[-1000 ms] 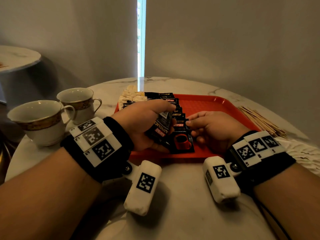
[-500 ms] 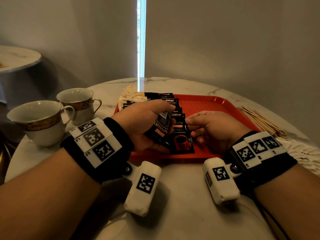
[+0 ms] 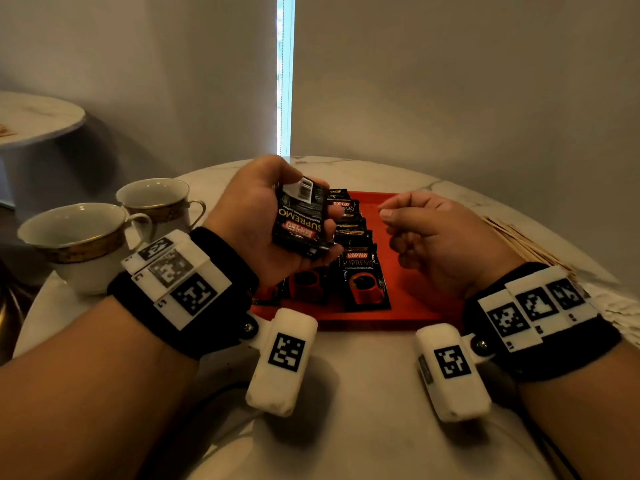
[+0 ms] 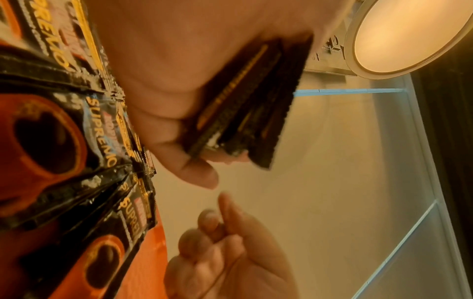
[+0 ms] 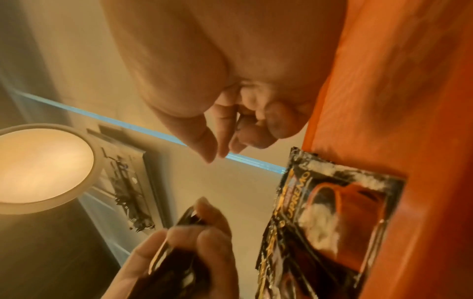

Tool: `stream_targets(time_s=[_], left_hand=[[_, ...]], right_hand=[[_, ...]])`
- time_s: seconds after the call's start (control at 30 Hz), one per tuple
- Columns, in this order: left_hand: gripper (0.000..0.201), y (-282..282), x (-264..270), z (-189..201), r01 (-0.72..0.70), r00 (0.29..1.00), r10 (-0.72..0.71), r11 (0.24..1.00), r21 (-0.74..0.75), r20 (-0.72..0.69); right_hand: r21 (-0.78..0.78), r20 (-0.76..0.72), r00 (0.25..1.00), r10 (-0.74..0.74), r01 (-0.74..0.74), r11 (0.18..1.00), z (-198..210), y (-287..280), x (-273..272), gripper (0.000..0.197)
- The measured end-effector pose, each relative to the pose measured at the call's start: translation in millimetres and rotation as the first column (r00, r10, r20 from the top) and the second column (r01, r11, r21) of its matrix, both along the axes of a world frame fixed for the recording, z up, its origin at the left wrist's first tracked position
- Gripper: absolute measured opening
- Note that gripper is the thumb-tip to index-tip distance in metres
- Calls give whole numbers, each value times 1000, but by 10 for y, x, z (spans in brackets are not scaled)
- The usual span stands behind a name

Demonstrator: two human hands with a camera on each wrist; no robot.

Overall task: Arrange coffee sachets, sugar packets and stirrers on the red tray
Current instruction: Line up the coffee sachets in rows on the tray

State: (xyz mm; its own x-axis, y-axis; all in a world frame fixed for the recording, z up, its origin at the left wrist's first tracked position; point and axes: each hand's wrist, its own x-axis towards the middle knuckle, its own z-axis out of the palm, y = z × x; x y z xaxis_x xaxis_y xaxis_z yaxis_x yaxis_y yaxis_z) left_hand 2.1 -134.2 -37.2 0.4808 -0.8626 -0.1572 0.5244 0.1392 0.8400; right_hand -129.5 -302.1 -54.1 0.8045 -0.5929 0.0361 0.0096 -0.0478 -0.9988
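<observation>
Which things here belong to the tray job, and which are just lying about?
Job: red tray; coffee sachets laid on it; sachets held in left hand; stirrers beside tray.
Lying about: two cups.

The left hand (image 4: 194, 66) gripped a stack of black coffee sachets (image 4: 245, 105) edge-on — more Supremo sachets (image 4: 102, 129) overlapped on the red tray (image 4: 151, 263) below, the right hand (image 4: 230, 252) near.
</observation>
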Motion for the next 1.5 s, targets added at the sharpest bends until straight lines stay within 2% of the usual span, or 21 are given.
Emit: stream_targets(time_s=[0.13,0.2,0.27,0.4,0.63,0.77,0.83,0.97,1.0,1.1,1.17,1.23,1.37,1.4,1.5], left_hand=[[33,-66,-59,-24,-76,997,79,993,-85,24],[33,-85,-69,-30,-119,991,123,990,-80,51],[31,-86,-62,-37,-124,990,128,990,-61,54],[28,-77,-57,-56,-94,994,95,995,-13,49],[19,-54,-108,-47,-36,996,32,998,46,83],[29,-57,-61,-50,-50,995,41,994,97,94],[28,-58,-54,-51,-65,992,53,992,105,115],[16,-51,-91,-55,-64,983,46,994,94,177],[20,-47,-93,-62,-57,981,41,995,80,189],[51,-43,-96,-67,-14,982,9,1000,23,186],[60,-35,-101,-63,29,984,-28,1000,-8,175],[54,-35,-97,-57,53,981,-48,998,-23,187],[39,-29,-84,-46,32,966,-23,999,-30,257],[39,-24,-84,-39,22,963,-13,999,-32,270],[38,-16,-93,-30,-1,954,10,1000,-30,299]], right_hand=[[-1,135,962,239,-241,971,65,131,-28,36],[-101,146,928,342,-329,939,76,178,-43,43],[-181,120,921,369,-346,921,70,192,-60,44],[-225,82,944,320,-295,928,36,212,-81,39],[-287,177,952,250,-193,938,70,294,-78,27],[-192,313,950,-6,70,979,60,176,5,7],[-104,346,932,-108,152,983,58,115,20,2],[23,307,941,-140,140,990,27,76,35,15],[27,281,951,-128,125,992,20,92,40,17],[1,223,971,-82,84,996,11,128,50,10],[6,195,980,-26,26,1000,9,148,39,13],[8,168,985,27,-28,1000,31,198,17,13],[26,189,981,36,-41,999,40,251,-12,38],[23,197,980,39,-44,999,26,231,-5,35],[5,187,982,14,-15,1000,17,212,20,6]])
